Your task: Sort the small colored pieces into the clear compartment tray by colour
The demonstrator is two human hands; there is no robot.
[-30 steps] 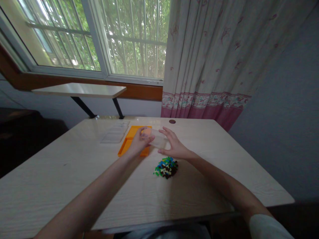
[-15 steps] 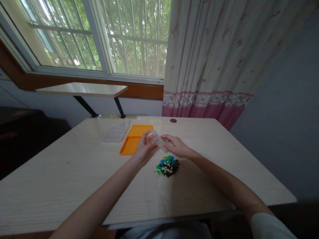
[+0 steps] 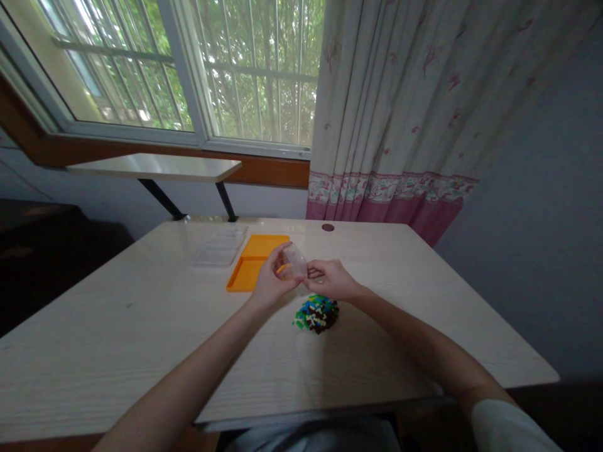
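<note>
Our left hand (image 3: 277,275) is partly closed around the left side of a clear plastic box (image 3: 296,258), its thumb reaching along the near edge toward the other hand. Our right hand (image 3: 331,280) has its fingers curled in, with thumb and fingertips at the box's near right edge; we cannot tell whether they pinch it or only touch it. We see the box raised above the worktop (image 3: 405,295), tilted, just beyond a heap of small pieces (image 3: 316,314).

A second ago our right hand was spread wide, fingers well apart from the thumb, and the box lay flatter between our hands. Now the fingers have folded in, and the box is tipped up more steeply. The heap and the cases behind it rest on the worktop as they did then.

The box is thin-walled, see-through and angular. The pieces look like little hard plastic blocks, green, blue, dark brown and cream, piled loosely together. Behind our left hand lies an orange case (image 3: 264,246), opened flat into two shallow, square-cornered halves. Left of it we find a clear compartment case (image 3: 219,248), rectangular and glossy. The worktop itself is pale, with a fine wood-grain pattern.
</note>
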